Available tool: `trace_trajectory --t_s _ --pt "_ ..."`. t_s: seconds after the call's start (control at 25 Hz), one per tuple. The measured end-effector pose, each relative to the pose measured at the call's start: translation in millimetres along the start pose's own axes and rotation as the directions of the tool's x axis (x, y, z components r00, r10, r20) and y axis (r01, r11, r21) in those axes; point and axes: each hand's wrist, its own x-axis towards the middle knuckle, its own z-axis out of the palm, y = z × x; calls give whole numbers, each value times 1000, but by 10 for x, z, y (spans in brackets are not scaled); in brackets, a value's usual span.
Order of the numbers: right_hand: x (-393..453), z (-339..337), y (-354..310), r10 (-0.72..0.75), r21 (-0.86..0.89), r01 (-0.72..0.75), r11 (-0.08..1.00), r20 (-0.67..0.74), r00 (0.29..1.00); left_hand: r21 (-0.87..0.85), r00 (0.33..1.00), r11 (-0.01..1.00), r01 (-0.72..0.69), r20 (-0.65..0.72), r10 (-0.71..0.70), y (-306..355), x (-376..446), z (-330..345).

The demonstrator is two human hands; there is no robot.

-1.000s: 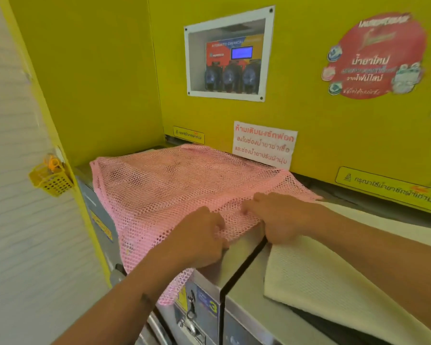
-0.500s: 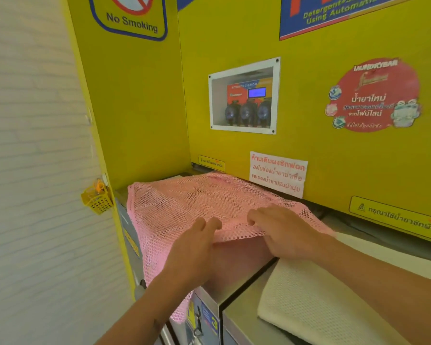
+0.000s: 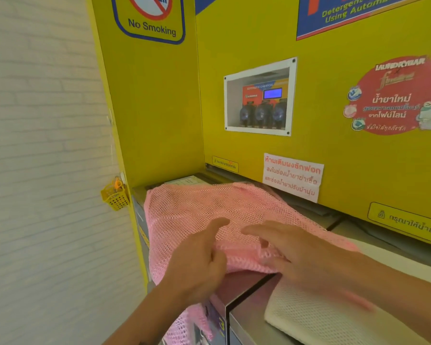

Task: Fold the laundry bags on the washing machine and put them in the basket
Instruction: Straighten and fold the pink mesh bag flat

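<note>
A pink mesh laundry bag (image 3: pixel 199 207) lies spread over the top of the left washing machine (image 3: pixel 244 287), its left side hanging down the front. Its near edge is turned back over itself into a thicker fold. My left hand (image 3: pixel 199 262) lies on that fold with the index finger stretched out. To the right, my right hand (image 3: pixel 296 255) rests on the same fold with straight, spread fingers. A cream mesh laundry bag (image 3: pixel 334 319) lies folded on the neighbouring machine, partly under my right forearm.
A yellow panel wall (image 3: pixel 334 158) with stickers and a recessed dispenser window (image 3: pixel 259 100) rises right behind the machines. A small yellow basket (image 3: pixel 115 195) hangs on the panel's left edge, next to a white brick wall (image 3: pixel 47 170).
Both hands have carried the pink bag's near edge up and away from me, folding it over. Their fingers went from pinching the edge to lying stretched on it. The camera tilted up.
</note>
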Motion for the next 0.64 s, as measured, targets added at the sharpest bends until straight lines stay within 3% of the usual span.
trace_trajectory --t_s 0.12,0.24,0.4,0.48,0.64 --pt "-173 -98 -56 43 76 -50 996 85 995 -10 992 997 -78 104 78 10 -140 -87" --pt "-300 -193 -89 84 92 -102 991 182 980 -5 987 998 -57 147 57 -103 -151 -166" --pt "-425 -313 -175 122 -110 -92 990 306 944 8 984 999 -31 176 29 -221 -183 -352" --pt "-341 -445 -218 134 -206 -80 975 265 955 59 990 998 -32 141 24 -265 -111 -426" --pt "285 -651 -64 129 -268 -123 956 5 992 163 999 986 46 -16 -44 -478 354 -567"
